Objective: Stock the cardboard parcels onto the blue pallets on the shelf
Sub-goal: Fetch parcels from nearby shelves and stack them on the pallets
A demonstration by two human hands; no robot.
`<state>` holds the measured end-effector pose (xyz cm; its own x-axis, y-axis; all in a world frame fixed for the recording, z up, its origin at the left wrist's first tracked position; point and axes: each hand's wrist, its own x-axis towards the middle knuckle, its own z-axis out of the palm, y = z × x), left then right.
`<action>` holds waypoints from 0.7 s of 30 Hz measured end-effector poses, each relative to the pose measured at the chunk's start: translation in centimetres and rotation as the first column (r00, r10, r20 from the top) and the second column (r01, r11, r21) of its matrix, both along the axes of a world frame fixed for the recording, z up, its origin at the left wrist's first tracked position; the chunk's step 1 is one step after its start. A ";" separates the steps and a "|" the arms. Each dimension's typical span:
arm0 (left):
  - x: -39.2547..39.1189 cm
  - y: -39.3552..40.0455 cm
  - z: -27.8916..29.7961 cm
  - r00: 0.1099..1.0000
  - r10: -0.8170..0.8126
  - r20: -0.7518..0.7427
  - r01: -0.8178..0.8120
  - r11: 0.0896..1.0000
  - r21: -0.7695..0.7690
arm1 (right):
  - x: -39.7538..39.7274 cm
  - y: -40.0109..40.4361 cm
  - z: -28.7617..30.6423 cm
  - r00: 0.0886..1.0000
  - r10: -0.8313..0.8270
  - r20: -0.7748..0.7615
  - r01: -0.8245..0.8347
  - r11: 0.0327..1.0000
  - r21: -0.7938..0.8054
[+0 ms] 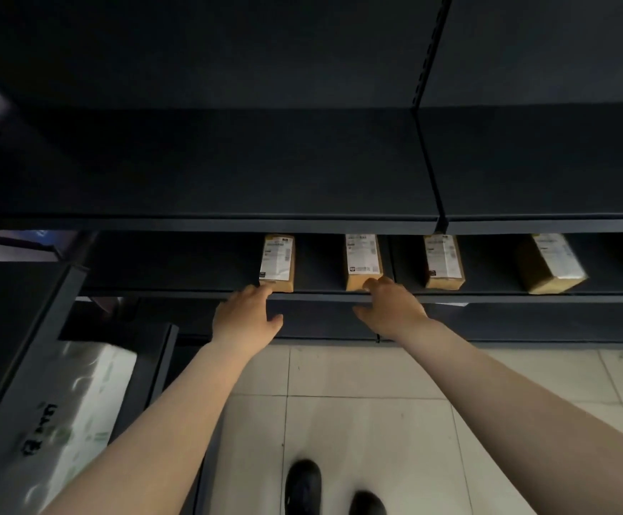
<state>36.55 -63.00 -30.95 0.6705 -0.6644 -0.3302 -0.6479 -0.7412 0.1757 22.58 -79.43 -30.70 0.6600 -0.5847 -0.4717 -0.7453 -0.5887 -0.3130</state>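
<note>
Several cardboard parcels with white labels stand in a row on a dark lower shelf. My left hand reaches to the leftmost parcel; its fingertips touch the parcel's lower front corner and the thumb is spread apart. My right hand rests its fingertips on the front of the second parcel, thumb hanging below the shelf edge. Neither hand wraps around a parcel. Further right stand a third parcel and a tilted fourth parcel. No blue pallet shows.
A deep dark upper shelf board overhangs the parcels, split by a slotted upright. At the left, a dark rack holds a plastic-wrapped white pack. Below are pale floor tiles and my black shoes.
</note>
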 end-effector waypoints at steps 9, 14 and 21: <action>5.3 -4.1 -11.7 0.993 0.059 -0.097 -0.070 0.992 -0.109 | 4.9 -5.0 -11.4 0.993 -0.107 0.057 0.110 0.993 -0.052; 8.1 -6.5 -17.7 0.998 0.039 -0.039 -0.044 0.989 -0.142 | 7.0 -7.0 -17.3 0.997 -0.071 0.033 0.076 0.975 -0.210; 11.8 -8.9 -23.6 0.990 0.121 0.072 -0.101 0.967 -0.235 | 8.7 -9.1 -22.8 0.959 -0.181 0.219 0.230 0.946 -0.227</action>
<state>48.38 -71.89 -54.54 0.7635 -0.6355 -0.1152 -0.5837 -0.7553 0.2980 31.25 -88.51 -53.47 0.5764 -0.7992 -0.1704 -0.7983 -0.5062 -0.3262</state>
